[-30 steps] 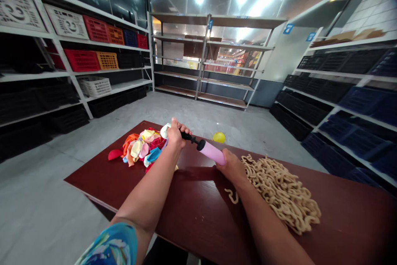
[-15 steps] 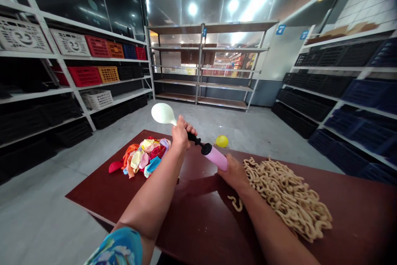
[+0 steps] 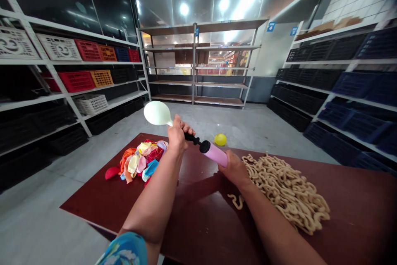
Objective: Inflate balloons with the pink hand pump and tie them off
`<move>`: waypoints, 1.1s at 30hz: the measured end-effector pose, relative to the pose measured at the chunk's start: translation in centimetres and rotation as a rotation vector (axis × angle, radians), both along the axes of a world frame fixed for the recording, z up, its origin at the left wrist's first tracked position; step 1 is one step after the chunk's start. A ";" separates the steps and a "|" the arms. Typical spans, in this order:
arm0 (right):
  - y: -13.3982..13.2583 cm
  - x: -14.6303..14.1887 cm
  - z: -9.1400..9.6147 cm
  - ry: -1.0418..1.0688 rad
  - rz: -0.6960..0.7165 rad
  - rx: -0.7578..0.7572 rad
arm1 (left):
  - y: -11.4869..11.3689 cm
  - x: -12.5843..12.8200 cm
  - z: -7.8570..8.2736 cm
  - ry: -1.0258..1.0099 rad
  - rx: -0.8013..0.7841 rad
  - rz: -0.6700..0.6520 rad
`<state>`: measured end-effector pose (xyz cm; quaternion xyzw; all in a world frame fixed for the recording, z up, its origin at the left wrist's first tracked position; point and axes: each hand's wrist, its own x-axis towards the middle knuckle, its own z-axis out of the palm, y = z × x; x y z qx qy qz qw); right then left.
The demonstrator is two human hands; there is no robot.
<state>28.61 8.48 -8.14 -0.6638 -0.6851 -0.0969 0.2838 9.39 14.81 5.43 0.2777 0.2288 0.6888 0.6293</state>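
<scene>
A pale green balloon point(image 3: 157, 113), partly inflated, sits at the upper left end of a hand balloon pump. My left hand point(image 3: 179, 133) is closed round the pump's black end, where the balloon's neck meets it; the fingers hide the nozzle. The balloon pump point(image 3: 215, 154) has a pink barrel with a black cap, and a short stretch of black rod shows between cap and handle. Wrapped round the barrel's lower end is my right hand point(image 3: 234, 168). To the left, on the brown table point(image 3: 192, 223), lies a heap of limp coloured balloons point(image 3: 141, 159).
A pile of tan curled pieces point(image 3: 288, 190) covers the table's right side, with one stray piece point(image 3: 236, 201) beside my right forearm. A yellow balloon point(image 3: 220, 139) lies beyond the far edge. Shelves with crates point(image 3: 87, 50) line the left; more dark crates point(image 3: 350, 85) stand right.
The pale green balloon looks slightly larger. The black rod between my hands looks about as short as before. The view has turned a little, shifting everything slightly left.
</scene>
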 end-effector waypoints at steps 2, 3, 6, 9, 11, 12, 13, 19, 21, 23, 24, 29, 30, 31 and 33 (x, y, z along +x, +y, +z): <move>0.2 0.6 -0.2 0.002 -0.012 -0.006 | 0.1 -0.9 0.6 -0.017 0.005 0.032; 0.3 0.9 -0.4 0.005 -0.016 -0.010 | 0.1 -1.3 0.8 -0.023 0.005 0.047; 0.6 1.5 -1.0 0.029 -0.007 -0.023 | 0.1 -1.8 1.2 -0.021 0.000 0.082; 0.8 1.4 -1.4 0.053 0.022 -0.027 | 0.1 -1.6 1.2 -0.005 0.008 0.102; 0.8 1.1 -1.5 0.057 0.040 -0.020 | 0.2 -1.3 1.0 -0.002 0.021 0.100; 0.8 0.9 -1.4 0.056 0.048 -0.014 | 0.3 -1.1 0.8 -0.002 0.026 0.095; 0.6 0.7 -1.2 0.053 0.054 -0.006 | 0.4 -0.9 0.6 -0.001 0.030 0.086; -0.1 -0.6 -0.4 0.060 0.034 0.001 | 0.6 1.0 -1.0 0.030 0.000 0.031; -0.2 -0.7 -0.4 0.075 0.039 0.015 | 0.3 1.7 -1.3 0.043 0.002 0.016; -0.2 -0.7 -0.4 0.084 0.053 0.034 | 0.2 1.9 -1.3 0.044 0.001 0.002; -0.1 -0.7 -0.5 0.082 0.061 0.040 | 0.2 1.8 -1.2 0.041 -0.002 0.002; 0.3 -0.2 -0.8 0.047 0.070 0.007 | 0.3 -0.5 0.2 0.052 0.037 0.054; 0.5 0.0 -0.9 0.047 0.064 -0.005 | 0.3 -1.2 0.6 0.055 0.052 0.073; 0.6 0.2 -1.0 0.052 0.059 -0.014 | 0.2 -1.8 1.0 0.057 0.063 0.090; 0.8 0.6 -1.3 0.077 0.068 -0.021 | 0.0 -2.6 1.6 0.061 0.078 0.119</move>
